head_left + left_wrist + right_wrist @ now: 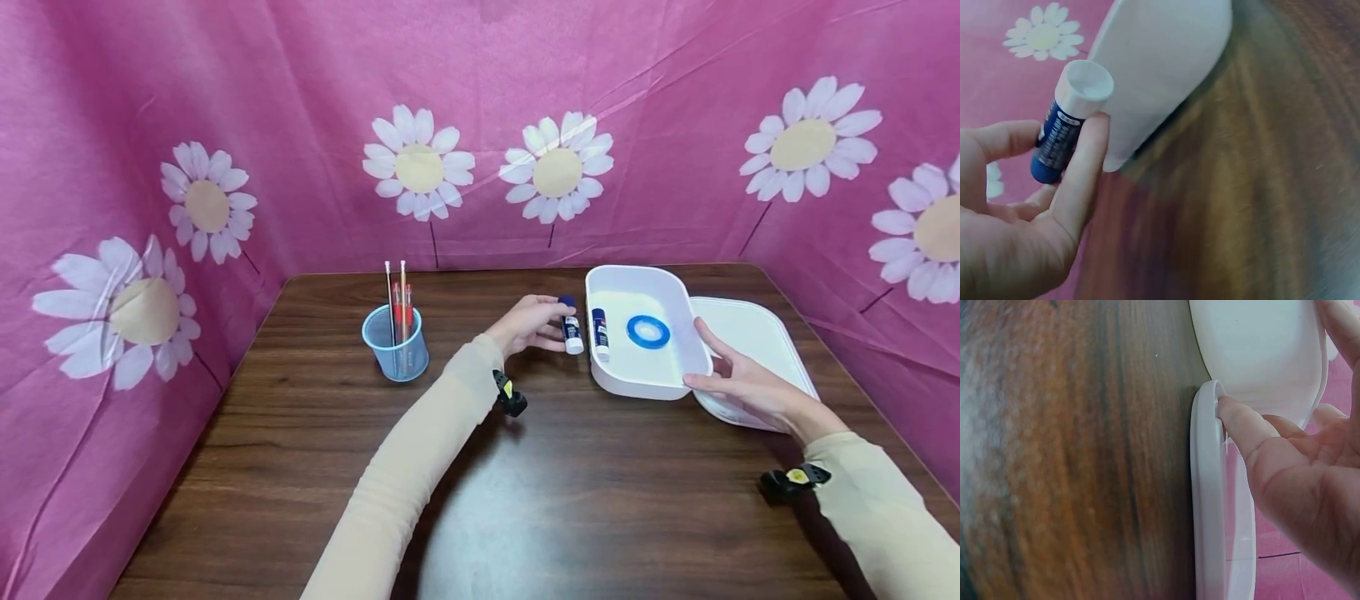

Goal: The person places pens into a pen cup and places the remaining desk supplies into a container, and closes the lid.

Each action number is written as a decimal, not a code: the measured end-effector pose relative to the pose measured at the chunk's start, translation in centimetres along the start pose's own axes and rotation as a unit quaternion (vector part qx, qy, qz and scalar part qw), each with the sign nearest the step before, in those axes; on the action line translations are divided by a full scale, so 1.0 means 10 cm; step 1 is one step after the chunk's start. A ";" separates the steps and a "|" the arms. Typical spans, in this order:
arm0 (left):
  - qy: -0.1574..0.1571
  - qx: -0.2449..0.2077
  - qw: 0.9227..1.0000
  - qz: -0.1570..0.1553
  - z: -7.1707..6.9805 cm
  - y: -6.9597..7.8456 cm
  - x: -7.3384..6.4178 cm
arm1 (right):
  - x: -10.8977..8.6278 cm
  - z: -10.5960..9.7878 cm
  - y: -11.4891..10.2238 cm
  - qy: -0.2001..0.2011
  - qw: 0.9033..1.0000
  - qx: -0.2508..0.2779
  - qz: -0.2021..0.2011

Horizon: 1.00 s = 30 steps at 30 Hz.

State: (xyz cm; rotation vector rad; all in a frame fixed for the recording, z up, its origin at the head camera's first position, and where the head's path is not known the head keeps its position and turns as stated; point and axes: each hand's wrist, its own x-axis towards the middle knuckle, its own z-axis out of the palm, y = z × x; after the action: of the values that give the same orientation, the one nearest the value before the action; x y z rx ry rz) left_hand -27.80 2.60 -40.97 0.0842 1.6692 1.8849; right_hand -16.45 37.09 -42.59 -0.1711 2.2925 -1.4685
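My left hand (531,323) pinches a dark-blue and white glue stick (572,327) between thumb and fingers, just left of a white plastic box (651,388). In the left wrist view, the glue stick's white end (1088,87) points up and its blue end down. A second glue stick (600,333) leans against the box's left inner wall, and a blue ring-shaped roll (648,332) lies on its floor. My right hand (750,385) spreads its thumb and straight forefinger against the box's right side and near corner; its other fingers are partly hidden.
A white lid (765,350) lies flat on the brown wooden table (600,500), partly under my right hand and beside the box. To the left stands a light-blue mesh cup (397,354) with brushes and red pens (403,307). Pink flowered cloth (480,75) hangs behind the table.
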 end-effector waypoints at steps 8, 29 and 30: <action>-0.063 -0.026 0.996 0.059 0.00 0.26 -0.05 | -0.02 0.00 0.01 0.001 1.000 0.005 -0.001; -0.078 0.003 0.997 0.009 0.65 0.45 0.22 | -0.01 0.01 0.01 0.008 1.000 0.002 0.002; -0.079 0.011 0.997 0.008 0.68 0.45 0.24 | 0.00 0.01 0.01 0.009 1.000 0.005 0.002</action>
State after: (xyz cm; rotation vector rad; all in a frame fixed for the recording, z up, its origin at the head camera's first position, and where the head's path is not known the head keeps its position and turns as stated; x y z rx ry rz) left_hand -28.55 9.66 -36.28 0.2495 1.5867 1.8214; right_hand -16.38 37.08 -42.68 -0.1511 2.2984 -1.4839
